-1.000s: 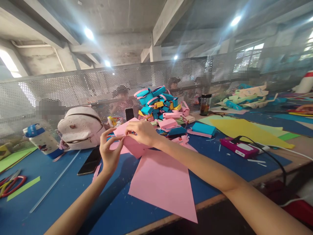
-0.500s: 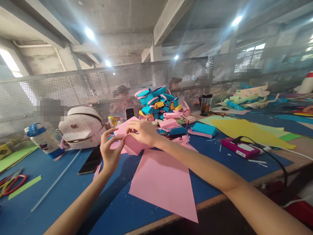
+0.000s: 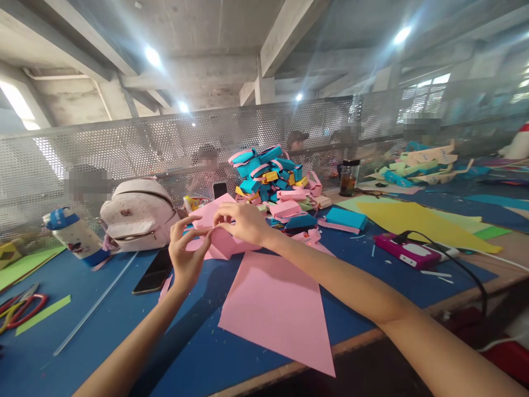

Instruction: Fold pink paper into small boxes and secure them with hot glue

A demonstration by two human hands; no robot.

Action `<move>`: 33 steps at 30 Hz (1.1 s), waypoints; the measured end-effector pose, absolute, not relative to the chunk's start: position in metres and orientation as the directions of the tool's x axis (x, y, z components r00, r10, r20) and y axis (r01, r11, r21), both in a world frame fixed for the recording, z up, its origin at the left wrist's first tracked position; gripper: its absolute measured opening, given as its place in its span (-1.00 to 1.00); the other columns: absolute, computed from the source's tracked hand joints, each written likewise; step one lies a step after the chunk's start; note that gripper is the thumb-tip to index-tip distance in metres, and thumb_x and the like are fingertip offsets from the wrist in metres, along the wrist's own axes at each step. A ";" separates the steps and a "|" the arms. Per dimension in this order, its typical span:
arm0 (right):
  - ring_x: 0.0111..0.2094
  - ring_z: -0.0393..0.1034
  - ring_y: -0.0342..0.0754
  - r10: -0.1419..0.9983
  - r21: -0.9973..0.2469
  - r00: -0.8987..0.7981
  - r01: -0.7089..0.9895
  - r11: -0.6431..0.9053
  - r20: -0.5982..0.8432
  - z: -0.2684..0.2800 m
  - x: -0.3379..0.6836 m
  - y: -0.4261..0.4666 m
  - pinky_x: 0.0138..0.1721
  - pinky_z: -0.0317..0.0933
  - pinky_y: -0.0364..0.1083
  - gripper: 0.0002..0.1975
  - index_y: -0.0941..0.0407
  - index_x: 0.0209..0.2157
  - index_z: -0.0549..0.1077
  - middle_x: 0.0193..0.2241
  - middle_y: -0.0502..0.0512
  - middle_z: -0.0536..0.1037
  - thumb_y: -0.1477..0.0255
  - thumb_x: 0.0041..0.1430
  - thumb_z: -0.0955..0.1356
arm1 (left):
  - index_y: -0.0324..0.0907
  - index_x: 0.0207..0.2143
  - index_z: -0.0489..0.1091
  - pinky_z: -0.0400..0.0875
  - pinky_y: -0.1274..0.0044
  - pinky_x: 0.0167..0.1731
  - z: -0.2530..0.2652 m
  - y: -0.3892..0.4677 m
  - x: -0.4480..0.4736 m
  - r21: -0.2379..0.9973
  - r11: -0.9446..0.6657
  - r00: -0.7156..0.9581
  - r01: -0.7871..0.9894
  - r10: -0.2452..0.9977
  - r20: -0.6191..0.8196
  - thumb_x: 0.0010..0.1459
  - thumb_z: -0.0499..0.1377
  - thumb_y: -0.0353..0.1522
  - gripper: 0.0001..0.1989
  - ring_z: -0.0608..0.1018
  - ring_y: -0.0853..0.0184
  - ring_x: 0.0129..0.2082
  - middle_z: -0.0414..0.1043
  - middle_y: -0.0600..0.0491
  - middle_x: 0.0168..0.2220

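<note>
First, scissors [image 3: 27, 310]: red-handled, beside a narrow green paper strip [image 3: 43, 315].
Bottle [image 3: 76, 237]: white body, blue lid, next to the backpack.
Mini backpack [image 3: 138, 215]: pale pink, zip-fronted.
Smartphone [image 3: 152, 274]: dark-screened, flat on the blue table [image 3: 198, 353], near the left wrist.
Left hand [image 3: 185, 255]: thumb and forefinger narrowed to a pinch on the folded pink paper, remaining fingers raised.
Folded pink paper [image 3: 221, 242]: between both hands, beyond the loose sheet; pinched edge largely hidden. Best handled, by judgement, with both pinches along one line, pressed evenly, without tugging.
Right hand [image 3: 243, 220]: fingertips closed on the same paper; firm but light grip advisable against creasing.
Paper-box heap [image 3: 270, 176]: turquoise, pink and yellow, behind the hands.
Pink sheet [image 3: 276, 309]: flat, one corner past the table's front edge; best left unbumped by forearms.
</note>
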State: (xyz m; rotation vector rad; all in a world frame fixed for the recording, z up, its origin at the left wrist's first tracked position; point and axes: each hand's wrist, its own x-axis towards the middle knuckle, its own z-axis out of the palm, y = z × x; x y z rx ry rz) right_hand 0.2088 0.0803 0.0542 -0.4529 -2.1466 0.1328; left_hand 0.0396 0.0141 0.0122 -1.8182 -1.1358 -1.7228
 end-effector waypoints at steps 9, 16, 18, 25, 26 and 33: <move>-0.41 0.37 -0.18 0.406 -0.325 -0.506 0.245 0.914 0.761 0.054 0.208 0.083 -0.41 0.06 -0.16 -0.94 0.10 -0.38 0.53 -0.36 -0.05 0.59 0.51 0.17 0.40 | -0.07 -0.39 0.54 0.30 0.32 -0.01 0.014 0.014 0.038 0.185 -0.591 -0.033 0.785 0.258 0.966 0.10 0.32 -0.37 -0.99 0.50 0.22 -0.07 0.50 0.04 -0.11; -0.41 0.39 -0.18 0.446 -0.397 -0.526 0.210 0.893 0.724 0.057 0.209 0.084 -0.38 0.11 -0.17 -0.96 0.10 -0.38 0.53 -0.34 -0.04 0.59 0.50 0.15 0.41 | -0.07 -0.39 0.54 0.29 0.31 -0.01 0.013 0.015 0.036 0.170 -0.599 -0.022 0.783 0.247 0.969 0.10 0.31 -0.39 -0.97 0.49 0.22 -0.07 0.51 0.03 -0.12; -0.41 0.40 -0.18 0.452 -0.419 -0.529 0.190 0.888 0.719 0.059 0.211 0.086 -0.38 0.11 -0.17 -0.96 0.11 -0.39 0.53 -0.34 -0.03 0.58 0.49 0.16 0.41 | -0.07 -0.39 0.54 0.30 0.31 -0.02 0.013 0.015 0.035 0.177 -0.598 -0.030 0.782 0.247 0.969 0.10 0.31 -0.39 -0.97 0.50 0.22 -0.08 0.51 0.04 -0.12; -0.41 0.37 -0.20 0.412 -0.335 -0.519 0.239 0.911 0.749 0.065 0.217 0.086 -0.42 0.07 -0.17 -0.95 0.11 -0.39 0.52 -0.32 -0.04 0.56 0.51 0.16 0.41 | -0.08 -0.40 0.54 0.30 0.31 -0.01 0.011 0.017 0.034 0.212 -0.588 -0.065 0.781 0.261 0.963 0.10 0.30 -0.41 -0.96 0.50 0.22 -0.07 0.51 0.03 -0.12; -0.40 0.37 -0.20 0.410 -0.317 -0.521 0.262 0.912 0.748 0.065 0.218 0.085 -0.42 0.06 -0.16 -0.95 0.11 -0.39 0.52 -0.32 -0.04 0.56 0.50 0.17 0.41 | -0.08 -0.41 0.54 0.31 0.31 -0.01 0.011 0.017 0.035 0.214 -0.587 -0.069 0.781 0.259 0.963 0.10 0.30 -0.41 -0.95 0.50 0.22 -0.07 0.51 0.03 -0.12; -0.37 0.35 -0.18 0.416 -0.243 -0.474 0.384 0.891 0.776 0.073 0.227 0.082 -0.41 0.03 -0.16 -0.95 0.09 -0.35 0.50 -0.32 -0.05 0.54 0.49 0.22 0.39 | -0.08 -0.41 0.54 0.32 0.32 -0.03 0.011 0.017 0.033 0.272 -0.577 -0.122 0.770 0.285 0.951 0.11 0.29 -0.41 -0.94 0.50 0.24 -0.07 0.50 0.03 -0.12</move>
